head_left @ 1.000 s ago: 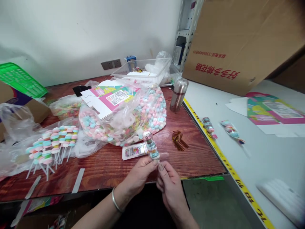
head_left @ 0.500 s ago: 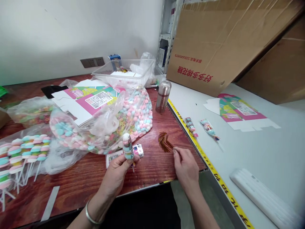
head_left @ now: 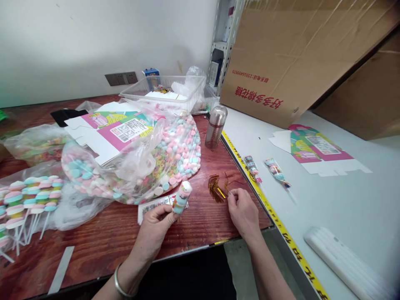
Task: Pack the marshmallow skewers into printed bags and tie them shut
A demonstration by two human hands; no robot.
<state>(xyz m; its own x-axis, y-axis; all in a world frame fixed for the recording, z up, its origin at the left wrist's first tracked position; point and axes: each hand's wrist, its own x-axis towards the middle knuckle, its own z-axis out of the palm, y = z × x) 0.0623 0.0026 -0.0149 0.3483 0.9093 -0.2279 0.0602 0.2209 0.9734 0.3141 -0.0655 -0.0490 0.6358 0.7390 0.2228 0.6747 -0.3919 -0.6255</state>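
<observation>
My left hand (head_left: 156, 229) is closed round the lower end of a marshmallow lollipop (head_left: 181, 197) in a clear printed wrapper, holding it tilted above the table. Beneath it lies a stack of flat printed wrappers (head_left: 144, 210), partly covered by the hand. My right hand (head_left: 244, 211) pinches a thin gold twist tie (head_left: 227, 180) between thumb and forefinger, at the right side of a small pile of gold twist ties (head_left: 215, 189) on the wood.
Bags of loose marshmallows (head_left: 184, 146) and unwrapped marshmallow sticks (head_left: 46, 196) cover the left. A metal flask (head_left: 215, 127) stands behind the ties. Two wrapped lollipops (head_left: 275, 170), a flattened printed carton (head_left: 321, 146) and a large cardboard box (head_left: 293, 54) occupy the white table.
My right hand has drawn a twist tie slightly away from the pile. My left hand has tilted the wrapped lollipop to the right and shifted it slightly right.
</observation>
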